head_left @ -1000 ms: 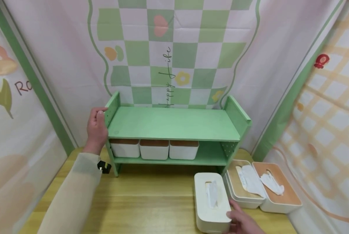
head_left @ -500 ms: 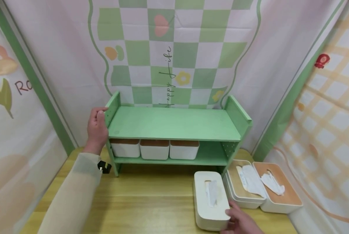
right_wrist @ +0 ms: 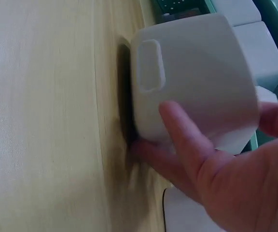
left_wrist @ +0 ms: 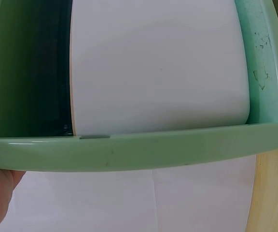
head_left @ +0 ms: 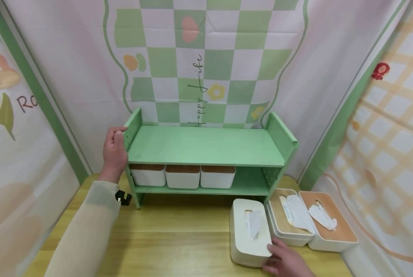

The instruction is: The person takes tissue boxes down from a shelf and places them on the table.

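Head view: bright, even light. Right wrist view: box (right_wrist: 201,72) casts dark shadow on bench (right_wrist: 47,116). Left wrist view: shelf edge (left_wrist: 144,152) bows.

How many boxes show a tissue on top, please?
3: the cream box in the right hand, the light-wood-topped box beside it, and the orange-topped box farthest right. The shelf boxes may count too; their tops are partly hidden.
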Demonstrator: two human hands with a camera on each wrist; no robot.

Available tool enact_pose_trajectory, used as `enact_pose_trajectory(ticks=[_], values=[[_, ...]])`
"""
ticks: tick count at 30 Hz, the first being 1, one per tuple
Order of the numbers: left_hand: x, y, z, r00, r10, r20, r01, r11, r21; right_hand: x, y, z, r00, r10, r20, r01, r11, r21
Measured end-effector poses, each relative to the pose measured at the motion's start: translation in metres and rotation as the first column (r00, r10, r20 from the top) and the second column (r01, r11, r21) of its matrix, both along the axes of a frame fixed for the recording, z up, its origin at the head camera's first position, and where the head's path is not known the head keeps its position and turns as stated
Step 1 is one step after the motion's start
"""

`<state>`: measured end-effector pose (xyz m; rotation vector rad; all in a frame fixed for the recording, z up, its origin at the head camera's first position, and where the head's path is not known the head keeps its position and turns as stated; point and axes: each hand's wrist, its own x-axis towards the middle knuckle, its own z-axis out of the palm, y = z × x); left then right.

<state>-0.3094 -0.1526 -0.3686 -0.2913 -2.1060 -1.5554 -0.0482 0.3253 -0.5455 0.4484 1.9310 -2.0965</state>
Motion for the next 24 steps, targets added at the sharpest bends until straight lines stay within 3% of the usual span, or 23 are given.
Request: enact_pose_trajectory(ticks=[3,5,7,10,12,13,16,19,21,24], values=[[0.000,0.000,0.000,1.000,0.002,-0.002,-0.002,1.000,-0.002,-0.001,-0.004,0.004,0.998,-0.034,-0.054,0.045,0.975,0.219],[-0.001,0.000,0.000,1.000,0.003,-0.004,-0.003,1.000,-0.002,0.000,-0.007,0.009,0.995,-0.025,-0.100,0.067,0.894,0.443],[-0.001,0.000,0.000,1.000,0.006,-0.009,-0.006,1.000,-0.004,0.001,-0.010,0.016,0.990,0.014,-0.140,0.073,0.800,0.595],[0.000,-0.001,0.000,1.000,0.010,-0.010,-0.010,1.000,-0.006,0.007,-0.016,0.027,0.954,0.182,-0.240,0.118,0.507,0.854],[0.001,-0.001,0.001,1.000,0.013,-0.003,-0.013,1.000,-0.011,0.010,-0.022,0.031,0.893,0.314,-0.322,0.198,0.367,0.909],[0.001,-0.001,0.002,1.000,0.013,0.002,-0.013,1.000,-0.012,0.011,-0.024,0.031,0.847,0.381,-0.370,0.254,0.321,0.912],[0.002,0.000,0.003,1.000,0.014,0.012,-0.014,1.000,-0.013,0.010,-0.028,0.028,0.687,0.557,-0.468,0.382,0.271,0.884],[0.001,0.000,0.003,1.000,0.013,0.016,-0.012,1.000,-0.012,0.005,-0.027,0.022,0.545,0.674,-0.498,0.457,0.259,0.851],[0.001,0.000,0.002,1.000,0.013,0.018,-0.013,1.000,-0.008,0.002,-0.028,0.019,0.484,0.724,-0.491,0.476,0.253,0.842],[0.002,0.000,0.003,1.000,0.012,0.025,-0.012,1.000,-0.002,-0.001,-0.028,0.015,0.423,0.769,-0.480,0.488,0.253,0.836]])
